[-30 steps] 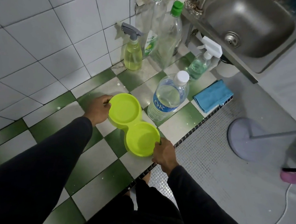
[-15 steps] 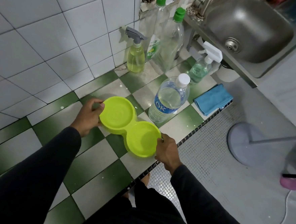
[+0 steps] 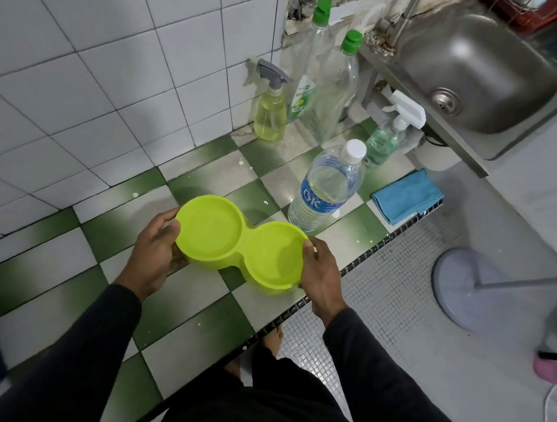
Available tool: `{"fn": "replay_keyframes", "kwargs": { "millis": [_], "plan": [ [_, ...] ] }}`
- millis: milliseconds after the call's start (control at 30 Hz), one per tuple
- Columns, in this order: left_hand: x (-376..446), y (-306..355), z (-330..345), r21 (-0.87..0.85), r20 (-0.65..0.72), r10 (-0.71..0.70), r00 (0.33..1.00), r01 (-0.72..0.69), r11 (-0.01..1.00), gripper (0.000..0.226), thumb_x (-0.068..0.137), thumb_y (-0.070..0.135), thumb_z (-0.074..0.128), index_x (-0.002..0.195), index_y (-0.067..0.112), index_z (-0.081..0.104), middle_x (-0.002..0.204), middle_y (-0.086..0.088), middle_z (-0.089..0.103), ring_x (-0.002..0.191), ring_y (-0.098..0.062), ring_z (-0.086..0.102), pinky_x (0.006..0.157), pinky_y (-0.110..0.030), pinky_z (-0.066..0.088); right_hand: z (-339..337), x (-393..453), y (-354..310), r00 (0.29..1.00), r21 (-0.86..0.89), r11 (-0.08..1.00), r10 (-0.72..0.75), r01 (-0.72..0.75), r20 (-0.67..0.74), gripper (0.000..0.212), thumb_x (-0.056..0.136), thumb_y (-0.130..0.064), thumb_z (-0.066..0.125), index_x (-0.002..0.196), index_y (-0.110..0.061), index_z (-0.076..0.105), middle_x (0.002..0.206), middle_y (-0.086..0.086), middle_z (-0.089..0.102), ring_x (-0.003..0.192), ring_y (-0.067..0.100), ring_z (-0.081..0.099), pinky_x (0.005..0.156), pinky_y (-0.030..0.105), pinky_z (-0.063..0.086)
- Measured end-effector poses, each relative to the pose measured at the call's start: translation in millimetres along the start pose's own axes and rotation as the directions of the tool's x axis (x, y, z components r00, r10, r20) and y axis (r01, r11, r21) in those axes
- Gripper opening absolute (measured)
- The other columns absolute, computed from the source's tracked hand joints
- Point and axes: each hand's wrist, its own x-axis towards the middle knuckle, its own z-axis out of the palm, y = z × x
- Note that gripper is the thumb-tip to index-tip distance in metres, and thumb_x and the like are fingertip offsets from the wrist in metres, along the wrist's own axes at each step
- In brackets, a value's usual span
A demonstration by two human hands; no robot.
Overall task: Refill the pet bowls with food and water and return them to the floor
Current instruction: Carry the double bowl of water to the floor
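Hands grip the double pet bowl (image 3: 240, 242): left hand (image 3: 155, 251) and right hand (image 3: 323, 276) at opposite ends, fingertips hidden underneath.

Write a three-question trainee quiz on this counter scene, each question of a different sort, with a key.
1. True or false: both hands hold the green double bowl.
2. Which cap is white? A) the water bottle's B) a tall empty bottle's
3. Fill in: the blue cloth lies at the counter's ____.

Key: 1 true, left hand and right hand each grip one end. 2 A. 3 edge.
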Motion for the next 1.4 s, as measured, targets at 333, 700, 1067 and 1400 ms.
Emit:
{"fn": "replay_keyframes", "kwargs": {
  "millis": [333,700,1067,1400],
  "plan": [
    [-33.8,3.1,2.9,-0.127,-0.13,0.024,0.991,-0.041,0.991,0.027,0.11,0.033,0.042,0.131,0.039,0.057,0.137,-0.004,0.059,0.117,-0.035,0.063,0.08,-0.047,0.059,3.0,-17.1,-16.3,0.994,0.331,0.942,0.022,-0.057,0.107,0.037,0.103,-0.054,0.041,0.14,-0.052,0.045,0.143,-0.011,0.05,0.124,0.022,0.053,0.076,0.059,0.061],
    [-56.8,23.3,10.7,-0.221,-0.219,0.093,0.971,-0.143,0.965,0.032,0.105,0.049,0.048,0.136,0.051,0.056,0.144,0.008,0.056,0.121,-0.025,0.063,0.076,-0.043,0.062,15.3,-19.8,-35.6,0.995,0.335,0.937,-0.096,0.098,-0.021,0.039,0.102,-0.055,0.041,0.138,-0.045,0.052,0.141,-0.014,0.054,0.131,0.013,0.051,0.11,0.052,0.045],
    [-65.8,55.5,-2.9,-0.387,-0.369,0.084,0.926,-0.235,0.892,0.021,0.102,0.035,0.06,0.12,0.042,0.068,0.132,0.007,0.065,0.118,-0.022,0.062,0.077,-0.042,0.058,29.1,-17.7,-82.4,0.981,0.347,0.917,-0.179,0.195,-0.079,0.042,0.099,-0.054,0.049,0.135,-0.034,0.06,0.134,-0.012,0.063,0.124,0.014,0.058,0.109,0.048,0.046],
    [-67.6,95.8,-15.0,-0.409,-0.455,0.155,0.877,-0.361,0.838,0.013,0.102,0.034,0.059,0.112,0.037,0.067,0.127,0.005,0.065,0.111,-0.021,0.064,0.081,-0.05,0.058,37.3,-17.9,-148.5,0.972,0.379,0.895,-0.221,0.235,-0.082,0.021,0.102,-0.043,0.051,0.118,-0.038,0.065,0.126,-0.013,0.064,0.119,0.014,0.058,0.108,0.047,0.046]
  ]
}}
